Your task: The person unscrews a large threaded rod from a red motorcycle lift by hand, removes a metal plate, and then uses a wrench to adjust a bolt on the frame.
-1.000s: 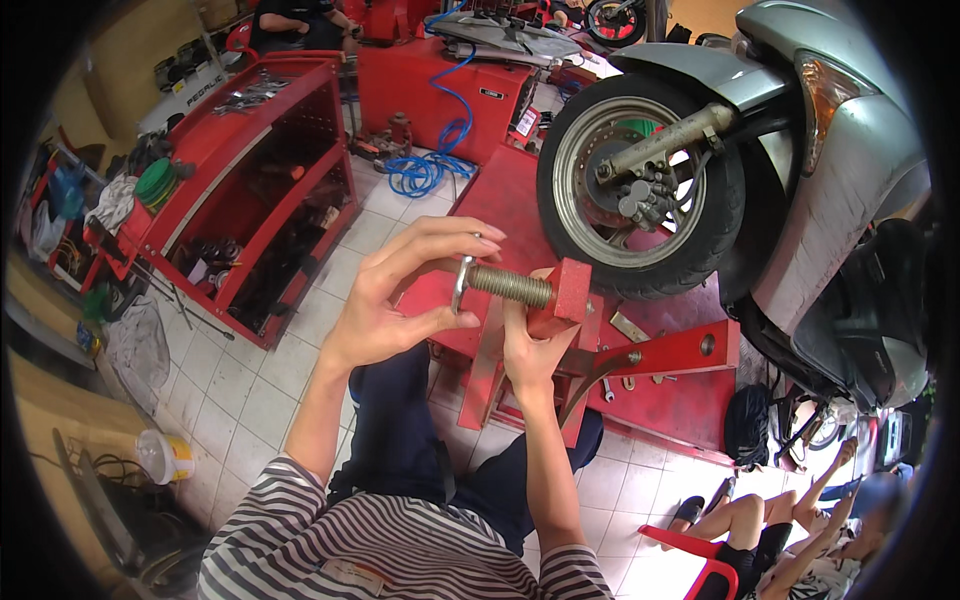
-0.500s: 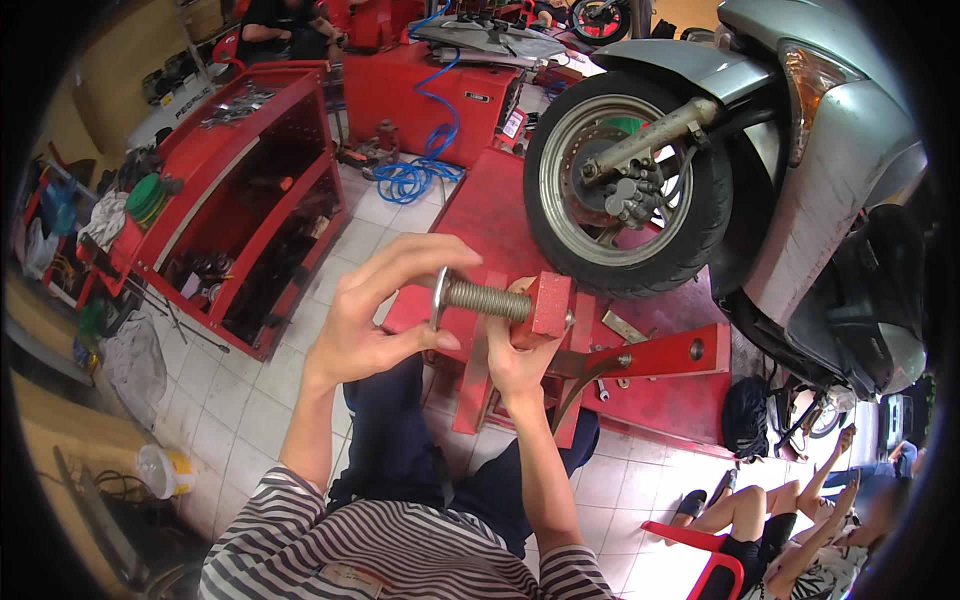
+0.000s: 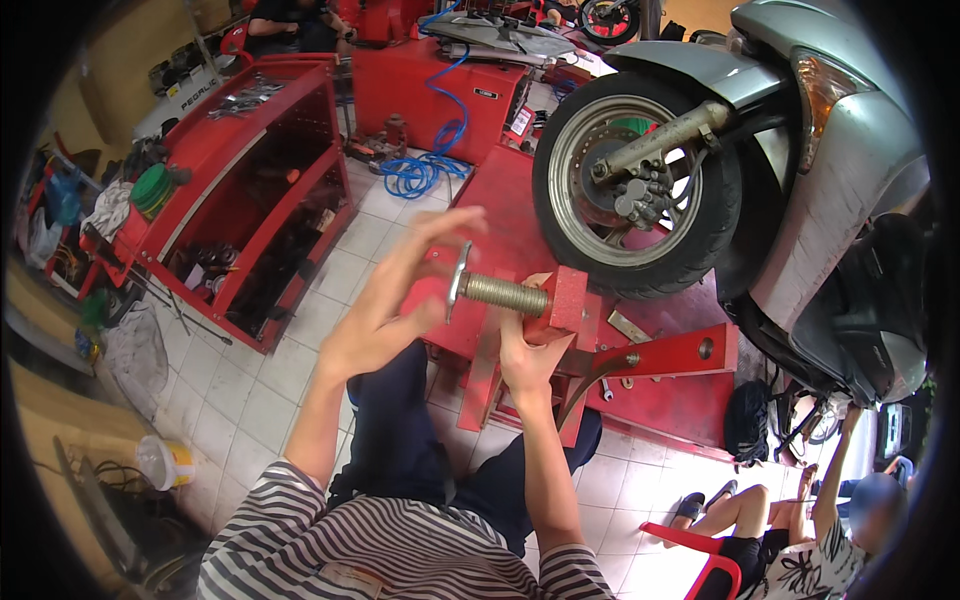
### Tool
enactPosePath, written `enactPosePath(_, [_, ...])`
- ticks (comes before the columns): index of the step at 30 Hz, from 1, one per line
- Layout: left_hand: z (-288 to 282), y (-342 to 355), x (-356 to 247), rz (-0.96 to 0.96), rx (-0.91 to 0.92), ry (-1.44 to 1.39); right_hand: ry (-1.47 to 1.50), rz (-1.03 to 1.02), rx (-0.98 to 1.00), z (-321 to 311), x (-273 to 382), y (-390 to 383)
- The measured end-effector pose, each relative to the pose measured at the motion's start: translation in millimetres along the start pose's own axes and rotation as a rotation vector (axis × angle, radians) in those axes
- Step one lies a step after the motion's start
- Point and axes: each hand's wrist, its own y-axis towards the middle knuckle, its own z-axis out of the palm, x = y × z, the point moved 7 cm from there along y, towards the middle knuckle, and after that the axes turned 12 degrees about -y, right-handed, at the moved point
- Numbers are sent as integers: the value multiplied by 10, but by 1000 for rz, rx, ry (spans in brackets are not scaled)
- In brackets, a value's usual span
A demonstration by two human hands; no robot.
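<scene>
A thick threaded clamp screw runs into a red metal block above the red lift platform. The flat metal plate at its left end is turned edge-on. Around that plate, my left hand is open and somewhat blurred, fingers apart; whether it touches the metal is unclear. My right hand holds the red block from below, its fingers partly hidden behind the block and screw. Just right of the block, a red steel arm with a round hole stretches away.
A scooter's front wheel stands on the lift platform beyond my hands. Left of me is a red tool cart with wrenches on top. Blue air hose lies coiled on the tiles. At lower right a person sits by a red chair.
My left hand has loosened from around the plate and its fingers have spread. The plate has turned slightly. My right hand stays on the block. The seated person has raised an arm.
</scene>
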Motion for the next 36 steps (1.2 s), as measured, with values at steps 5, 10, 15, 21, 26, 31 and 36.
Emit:
enactPosePath(5, [6, -8, -148, 350, 245, 449, -43, -19, -12, -13, -6, 0])
enactPosePath(10, [-120, 21, 42, -30, 76, 177, -24, 4, 0, -5, -68, 8])
enactPosePath(15, [48, 26, -128, 250, 76, 337, 13, 2, -20, 16, -34, 31])
enactPosePath(21, [15, 36, -97, 102, -23, 207, -3, -12, 2, 14, -62, 13])
enactPosePath(26, [2, 41, -117, 66, 97, 248, -37, -8, 7, -2, -22, 30])
enactPosePath(31, [-174, 21, 16, -80, 40, 204, -64, 21, -32, -2, -25, 89])
enactPosePath(36, [7, 74, -209, 286, 90, 394, -87, 127, 3, 11, -168, 114])
